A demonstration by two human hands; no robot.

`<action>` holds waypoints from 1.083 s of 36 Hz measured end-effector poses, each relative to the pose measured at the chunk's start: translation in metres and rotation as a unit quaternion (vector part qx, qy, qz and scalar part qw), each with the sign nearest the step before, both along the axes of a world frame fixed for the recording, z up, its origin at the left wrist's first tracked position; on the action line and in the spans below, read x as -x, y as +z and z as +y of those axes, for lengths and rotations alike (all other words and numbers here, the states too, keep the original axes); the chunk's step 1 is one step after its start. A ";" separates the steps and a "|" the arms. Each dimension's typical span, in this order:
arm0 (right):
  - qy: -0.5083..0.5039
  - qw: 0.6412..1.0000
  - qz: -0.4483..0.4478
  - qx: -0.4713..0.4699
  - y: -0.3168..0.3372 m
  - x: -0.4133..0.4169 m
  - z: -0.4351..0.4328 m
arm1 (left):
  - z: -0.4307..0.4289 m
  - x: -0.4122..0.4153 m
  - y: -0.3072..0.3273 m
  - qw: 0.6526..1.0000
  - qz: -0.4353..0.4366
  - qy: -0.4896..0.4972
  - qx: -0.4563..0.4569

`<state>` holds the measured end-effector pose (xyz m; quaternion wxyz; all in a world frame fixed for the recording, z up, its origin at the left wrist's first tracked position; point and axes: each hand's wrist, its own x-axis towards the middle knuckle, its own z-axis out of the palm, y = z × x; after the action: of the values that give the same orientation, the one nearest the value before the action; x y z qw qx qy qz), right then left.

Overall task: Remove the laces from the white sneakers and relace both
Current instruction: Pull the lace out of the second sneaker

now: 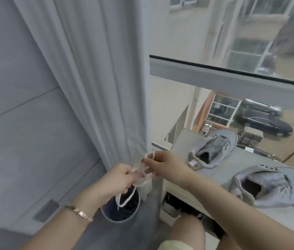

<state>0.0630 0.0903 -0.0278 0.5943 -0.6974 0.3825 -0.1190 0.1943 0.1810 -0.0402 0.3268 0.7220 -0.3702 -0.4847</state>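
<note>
Soft daylight enters through the window; overall blurry, wide-angle bending at edges.

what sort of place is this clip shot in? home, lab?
Probably a home room on an upper floor, not a lab. A long curtain hangs by a large window that looks down on parked cars, and a small bin stands on the floor near a white table.

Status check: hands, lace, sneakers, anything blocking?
Left hand and right hand both pinch the white lace above the bin. Near sneaker, far sneaker on the table, no laces visible. Nothing in the way.
</note>
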 end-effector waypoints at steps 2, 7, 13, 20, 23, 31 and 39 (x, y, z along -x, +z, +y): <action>0.023 0.999 0.039 0.017 -0.009 -0.010 0.001 | 0.008 -0.022 -0.018 0.994 -0.104 0.035 -0.010; 0.043 0.994 0.093 0.028 -0.026 -0.023 0.006 | 0.013 -0.061 -0.060 0.981 -0.099 0.164 -0.012; 0.051 0.989 0.129 0.043 -0.038 -0.020 0.008 | -0.007 -0.078 -0.089 0.974 -0.121 0.192 -0.025; 0.070 0.981 0.162 0.085 -0.041 -0.003 0.006 | -0.018 -0.092 -0.108 0.984 -0.061 0.130 -0.109; 0.080 0.978 0.170 0.094 -0.039 0.004 0.004 | -0.017 -0.096 -0.114 0.983 -0.089 0.092 -0.134; 0.069 0.973 0.160 0.148 -0.025 0.018 0.001 | -0.028 -0.073 -0.085 0.976 -0.157 0.151 -0.025; 0.018 0.951 0.108 0.290 0.041 0.081 -0.008 | -0.057 0.050 0.018 0.944 -0.184 0.008 0.274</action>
<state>-0.0177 0.0823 0.0132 0.3235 -0.8551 0.3811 -0.1377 0.1440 0.1241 -0.0222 0.4422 0.6836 -0.5371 -0.2207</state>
